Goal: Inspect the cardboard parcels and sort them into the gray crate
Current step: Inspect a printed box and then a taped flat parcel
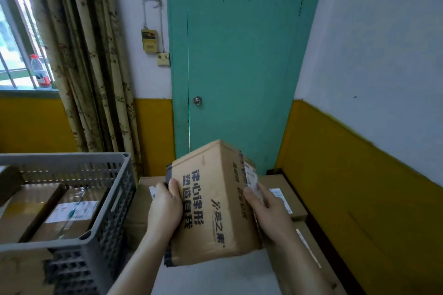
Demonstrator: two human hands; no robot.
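We hold one cardboard parcel up at the lower centre of the frame, tilted, its printed face turned toward us. Our left hand grips its left edge with thumb curled over the front, and our right hand clasps the right side, fingers wrapped onto the face that bears a shipping label. We judge this to be the inspecting step, with the parcel clear of the desk.

The gray crate sits at the lower left of the frame and already holds at least two taped parcels lying flat, so part of the sorting looks done. More flat boxes lie behind and to the right of our hands, near the yellow wall, and they seem yet to be checked. The held parcel is not yet in the crate; there looks to be room on top of those inside.
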